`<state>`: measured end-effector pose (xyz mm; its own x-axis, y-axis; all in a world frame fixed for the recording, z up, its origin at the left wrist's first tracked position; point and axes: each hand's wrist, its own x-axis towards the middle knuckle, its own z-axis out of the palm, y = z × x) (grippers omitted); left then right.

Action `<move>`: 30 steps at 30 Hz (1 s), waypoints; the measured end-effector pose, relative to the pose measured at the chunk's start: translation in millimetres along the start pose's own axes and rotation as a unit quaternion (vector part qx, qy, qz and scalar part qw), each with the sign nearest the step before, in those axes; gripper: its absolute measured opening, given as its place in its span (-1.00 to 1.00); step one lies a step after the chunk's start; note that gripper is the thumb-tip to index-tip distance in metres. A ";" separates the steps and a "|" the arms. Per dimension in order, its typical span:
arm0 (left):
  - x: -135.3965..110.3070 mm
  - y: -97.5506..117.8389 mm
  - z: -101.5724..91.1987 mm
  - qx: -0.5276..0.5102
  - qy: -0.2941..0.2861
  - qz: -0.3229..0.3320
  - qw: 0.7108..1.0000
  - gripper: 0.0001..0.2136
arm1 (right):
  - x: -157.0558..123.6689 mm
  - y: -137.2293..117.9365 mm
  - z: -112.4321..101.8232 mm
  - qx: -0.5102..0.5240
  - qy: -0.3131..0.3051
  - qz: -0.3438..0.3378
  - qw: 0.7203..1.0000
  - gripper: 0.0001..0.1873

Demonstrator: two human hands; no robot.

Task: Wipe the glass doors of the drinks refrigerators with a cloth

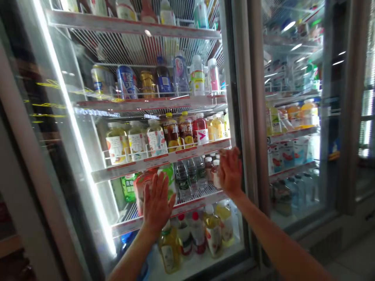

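Observation:
My left hand (158, 201) is held up flat, fingers stretched out, at the glass door (164, 130) of a lit drinks cooler. It covers part of a red-labelled bottle (141, 187) and a green-labelled one (170, 177) behind the glass. Higher and further right, my right hand (231, 171) is at the door's right side, close to the metal frame (253, 128). Its fingers look extended, slightly blurred, with nothing visible in them. Whether either palm presses on the glass I cannot tell. Just left of my right hand stand small capped bottles (209, 166).
Shelves behind the glass hold cans (125, 81), iced tea bottles (186, 130), water bottles (182, 179) and large juice bottles (170, 249). A light strip (74, 113) runs down the left. Another glass-fronted cooler (293, 117) stands to the right, with floor tiles (353, 259) at the lower right.

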<state>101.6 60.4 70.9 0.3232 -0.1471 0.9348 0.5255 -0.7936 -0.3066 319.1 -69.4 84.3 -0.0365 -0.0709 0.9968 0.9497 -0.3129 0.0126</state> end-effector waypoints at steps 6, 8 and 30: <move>-2.1 4.6 4.1 0.002 0.007 -0.021 1.000 -0.32 | -6.6 -37.0 5.7 0.065 -0.061 -0.056 0.994 -0.42; -3.3 2.6 3.2 0.000 0.001 -0.016 1.000 -0.31 | -15.6 -39.6 3.5 0.085 -0.098 -0.124 0.984 -0.47; -31.4 28.9 7.6 -0.017 -0.015 -0.008 1.000 -0.32 | -46.9 -10.7 -7.1 -0.004 -0.035 -0.003 0.999 -0.38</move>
<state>112.6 46.6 31.3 0.3389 -0.1176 0.9335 0.5037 -0.8154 -0.2855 308.4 -69.5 36.8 -0.0199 -0.0030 0.9998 0.9471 -0.3205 0.0179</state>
